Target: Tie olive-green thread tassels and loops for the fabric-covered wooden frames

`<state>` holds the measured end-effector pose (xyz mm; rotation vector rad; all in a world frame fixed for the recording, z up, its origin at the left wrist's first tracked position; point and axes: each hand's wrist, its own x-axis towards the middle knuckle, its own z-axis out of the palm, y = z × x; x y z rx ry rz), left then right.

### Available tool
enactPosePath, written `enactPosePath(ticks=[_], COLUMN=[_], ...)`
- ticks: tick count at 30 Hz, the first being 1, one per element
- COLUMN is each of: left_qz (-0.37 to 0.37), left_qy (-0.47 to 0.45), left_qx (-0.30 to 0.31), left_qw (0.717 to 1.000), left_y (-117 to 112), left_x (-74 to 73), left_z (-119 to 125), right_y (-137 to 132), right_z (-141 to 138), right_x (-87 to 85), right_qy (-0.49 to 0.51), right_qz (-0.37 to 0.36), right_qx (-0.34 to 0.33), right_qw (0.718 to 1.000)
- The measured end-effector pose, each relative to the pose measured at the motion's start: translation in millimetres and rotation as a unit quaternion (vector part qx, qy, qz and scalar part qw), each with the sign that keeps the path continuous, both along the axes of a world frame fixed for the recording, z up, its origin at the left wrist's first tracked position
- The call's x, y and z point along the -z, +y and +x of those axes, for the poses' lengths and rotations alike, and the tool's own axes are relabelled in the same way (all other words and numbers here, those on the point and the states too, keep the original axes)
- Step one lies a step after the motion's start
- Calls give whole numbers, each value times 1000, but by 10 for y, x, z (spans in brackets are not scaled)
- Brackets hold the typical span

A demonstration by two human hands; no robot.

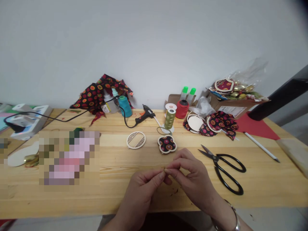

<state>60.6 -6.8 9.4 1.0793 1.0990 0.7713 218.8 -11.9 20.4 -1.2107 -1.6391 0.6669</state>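
Silver bangle (237, 222) on R wrist, btm right of frame in the head view, nearest of all. R hand (196, 175) & L hand (144, 187) meet at lower ctr, above table (108, 200); from where I stand, both have thumb & index pinched tight, tip to tip, on a tiny yellowish bit (165, 168), too small to ID. Black-handled scissors (216, 158) lie w/ blades parted, right of R hand. Just above the hands: clover-shaped piece (167, 144) w/ dark patterned fabric, oval wooden frame (144, 140) to its left. Gold thread spool (169, 120) upright behind, approx. ctr; glue gun (145, 115) upper left of that.
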Motion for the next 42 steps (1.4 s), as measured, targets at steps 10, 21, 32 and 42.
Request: enactPosePath(ticks=[10,21,32,42], left_qz=[-19,16,1,36], left_qy=[20,18,17,43], left_qx=[-8,29,34,50], left_qw=[1000,999,999,997], left_y=[-3,-9,0,41], left_x=[37,-12,-64,-27], left_z=[-13,2,17,5], right_y=[51,36,67,91], right_z=[18,-8,2,-26], right_x=[50,78,84,55], right_qy=[126,268,301,262], right_qz=[-155,-337,-331,-287], right_qx=[4,-33,-96,-82], right_qw=[980,902,889,918])
